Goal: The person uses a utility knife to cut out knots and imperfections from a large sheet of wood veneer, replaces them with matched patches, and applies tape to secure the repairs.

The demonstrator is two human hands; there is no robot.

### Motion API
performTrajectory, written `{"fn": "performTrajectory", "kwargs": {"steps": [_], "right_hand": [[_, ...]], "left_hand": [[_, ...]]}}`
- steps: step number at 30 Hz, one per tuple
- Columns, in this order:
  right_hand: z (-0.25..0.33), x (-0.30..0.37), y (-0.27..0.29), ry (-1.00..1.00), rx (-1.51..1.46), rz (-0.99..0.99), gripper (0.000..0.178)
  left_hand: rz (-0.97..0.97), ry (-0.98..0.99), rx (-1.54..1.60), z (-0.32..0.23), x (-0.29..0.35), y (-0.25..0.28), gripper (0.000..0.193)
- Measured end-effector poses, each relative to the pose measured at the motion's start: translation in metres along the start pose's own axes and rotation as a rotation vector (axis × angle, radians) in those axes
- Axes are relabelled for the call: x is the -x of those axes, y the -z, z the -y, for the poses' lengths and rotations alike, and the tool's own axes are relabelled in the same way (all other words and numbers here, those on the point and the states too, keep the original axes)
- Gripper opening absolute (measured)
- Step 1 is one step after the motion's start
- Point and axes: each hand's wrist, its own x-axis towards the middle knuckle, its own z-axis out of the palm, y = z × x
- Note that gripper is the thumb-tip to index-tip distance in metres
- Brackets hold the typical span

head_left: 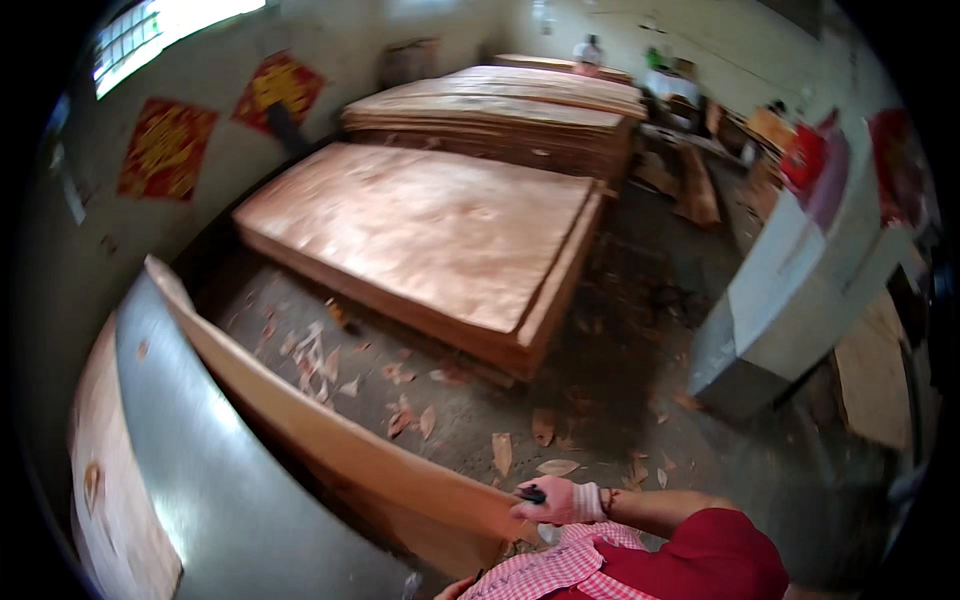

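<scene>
Head view, left hand (pixel 456 589) cropped, black tool (pixel 532 494) indistinct

Stacked wood sheets (pixel 430 225) and scattered scraps (pixel 502 453) show a woodworking workshop.

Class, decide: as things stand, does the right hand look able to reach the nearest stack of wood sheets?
Probably not without moving closer: floor strewn with scraps seems to separate the right hand from the stack, though nothing tall stands between.
</scene>
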Motion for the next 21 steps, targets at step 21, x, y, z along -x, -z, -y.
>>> {"fn": "performTrajectory", "kwargs": {"steps": [21], "right_hand": [[-0.088,-0.161,0.381,-0.362,-0.917,-0.061,0.028]], "left_hand": [[-0.195,0.432,0.401,-0.067,-0.43,-0.137,0.047]]}}
